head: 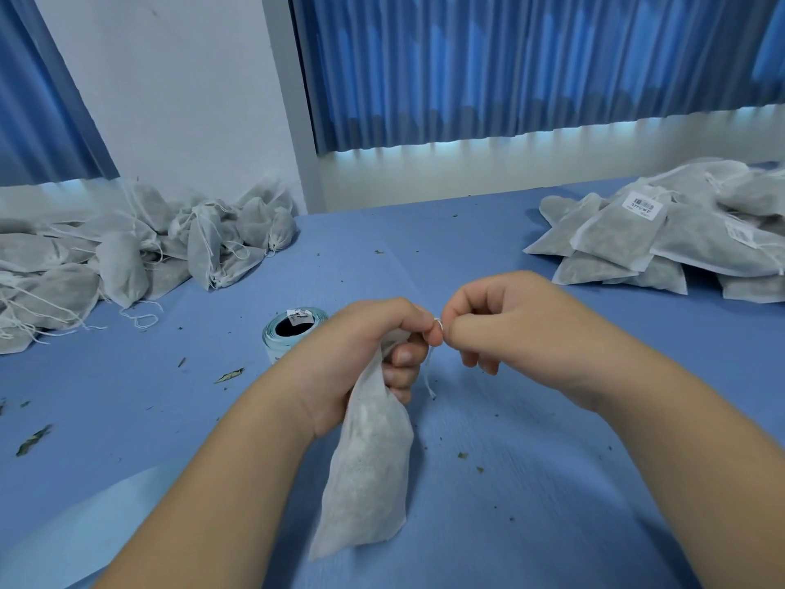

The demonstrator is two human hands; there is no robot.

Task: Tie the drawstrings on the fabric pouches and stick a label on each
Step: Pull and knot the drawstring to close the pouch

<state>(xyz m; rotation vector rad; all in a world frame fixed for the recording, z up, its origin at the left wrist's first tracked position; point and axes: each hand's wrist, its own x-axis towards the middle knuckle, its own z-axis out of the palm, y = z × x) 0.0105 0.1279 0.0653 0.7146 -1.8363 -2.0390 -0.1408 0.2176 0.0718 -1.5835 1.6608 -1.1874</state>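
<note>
A filled white fabric pouch [367, 469] hangs upright over the blue table, its bottom near the front edge. My left hand [374, 354] grips the gathered neck of the pouch. My right hand [501, 320] pinches the white drawstring [437, 323] right beside the left fingertips; a loose end of the drawstring dangles below. A roll of labels [293, 331] lies on the table just behind my left hand.
A heap of unlabelled pouches with loose strings [127, 248] fills the far left of the table [531, 461]. A stack of flat pouches bearing barcode labels [679, 235] lies at the far right. Dried leaf bits [229, 376] are scattered about. Blue curtains hang behind.
</note>
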